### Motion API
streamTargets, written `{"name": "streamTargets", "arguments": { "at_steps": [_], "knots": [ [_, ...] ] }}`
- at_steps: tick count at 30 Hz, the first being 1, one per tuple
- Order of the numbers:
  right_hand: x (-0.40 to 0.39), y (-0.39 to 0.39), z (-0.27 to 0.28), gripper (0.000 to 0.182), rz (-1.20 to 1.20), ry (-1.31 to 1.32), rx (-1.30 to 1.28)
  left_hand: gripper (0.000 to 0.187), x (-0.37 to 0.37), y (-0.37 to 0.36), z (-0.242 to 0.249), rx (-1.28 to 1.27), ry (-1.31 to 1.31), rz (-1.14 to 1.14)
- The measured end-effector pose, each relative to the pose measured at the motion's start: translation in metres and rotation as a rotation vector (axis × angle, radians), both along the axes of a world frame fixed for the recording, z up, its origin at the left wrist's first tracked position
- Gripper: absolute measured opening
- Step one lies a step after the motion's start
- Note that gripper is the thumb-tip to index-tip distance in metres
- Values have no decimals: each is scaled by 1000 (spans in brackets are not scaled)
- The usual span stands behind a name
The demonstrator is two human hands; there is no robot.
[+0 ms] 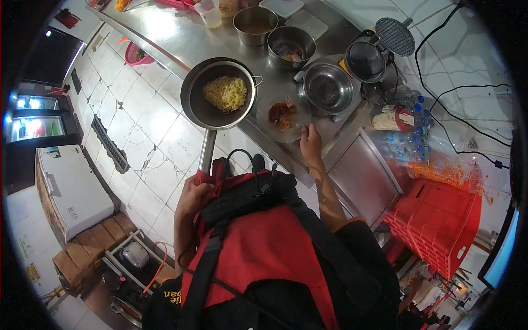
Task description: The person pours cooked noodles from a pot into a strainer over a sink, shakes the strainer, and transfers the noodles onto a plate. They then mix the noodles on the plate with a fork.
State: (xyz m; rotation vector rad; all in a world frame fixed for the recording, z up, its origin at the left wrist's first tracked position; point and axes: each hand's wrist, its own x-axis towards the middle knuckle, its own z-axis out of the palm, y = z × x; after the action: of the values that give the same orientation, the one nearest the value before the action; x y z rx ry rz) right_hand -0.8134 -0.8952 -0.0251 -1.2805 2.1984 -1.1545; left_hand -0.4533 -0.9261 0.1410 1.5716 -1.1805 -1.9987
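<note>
My left hand [195, 192] is closed round the handle end of a metal strainer, with red cloth bunched beside it. The strainer [190, 99] holds a mound of yellow noodles [226, 93] and hangs over the counter's front edge. My right hand [311, 144] is pinched at the near rim of a clear plate [300, 118]. Dark red sauce [281, 115] lies on that plate, and a fork [290, 101] rests at its far side. Just beyond the plate sits a wide metal bowl [328, 87].
On the steel counter [181, 30] are two metal pots [255, 26], a plastic jug [208, 13] and an open round appliance [366, 59]. Bottles [410, 140], hanging cables and a red crate [434, 220] are at the right. A white chest freezer [74, 187] stands at the left.
</note>
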Motion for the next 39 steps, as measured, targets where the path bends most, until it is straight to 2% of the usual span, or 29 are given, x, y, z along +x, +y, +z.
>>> {"name": "streamTargets", "arguments": {
  "at_steps": [1, 3, 10, 13, 15, 19, 21, 23, 25, 29, 31, 32, 34, 39],
  "knots": [
    [3, 0, 8, 19, -1, 3, -2, 16, 3, -2, 0, -2, 3, -1],
    [3, -1, 32, 22, -2, -194, 146, 16, 6, -5, -3, -36, -23, -51],
    [-20, -8, 89, 21, -6, -165, 121, 16, -18, -11, 12, -54, -99, -77],
    [-30, -4, 81, 22, -3, -74, 2, 16, -21, -14, 7, -111, -203, -155],
    [-30, 0, 81, 25, 3, -112, 22, 15, -24, -15, 4, -184, -240, -151],
    [-12, -9, 95, 37, 54, -220, 36, 13, -35, -15, 6, -145, -258, -212],
    [-7, -21, 77, 39, 26, -202, 60, 11, -41, -14, 11, -35, -184, -206],
    [-5, -35, 62, 42, 4, -176, 78, 11, -40, -13, 5, -46, -151, -211],
    [-2, -44, 53, 44, -78, -158, -150, 10, -40, -12, 5, -54, -122, -203],
    [-11, -46, 52, 42, -16, -159, -108, 10, -44, -17, 18, -58, -219, -262],
    [-14, -47, 61, 35, 63, -346, 60, 9, -41, -18, 17, -52, -243, -269],
    [-14, -48, 68, 35, 68, -346, 61, 9, -40, -18, 11, -61, -242, -265],
    [-12, -49, 86, 28, 59, -647, 160, 9, -37, -17, 6, -72, -238, -255],
    [-12, -49, 87, 21, 79, -865, 108, 9, -37, -18, 9, -59, -190, -212]
  ]
}}
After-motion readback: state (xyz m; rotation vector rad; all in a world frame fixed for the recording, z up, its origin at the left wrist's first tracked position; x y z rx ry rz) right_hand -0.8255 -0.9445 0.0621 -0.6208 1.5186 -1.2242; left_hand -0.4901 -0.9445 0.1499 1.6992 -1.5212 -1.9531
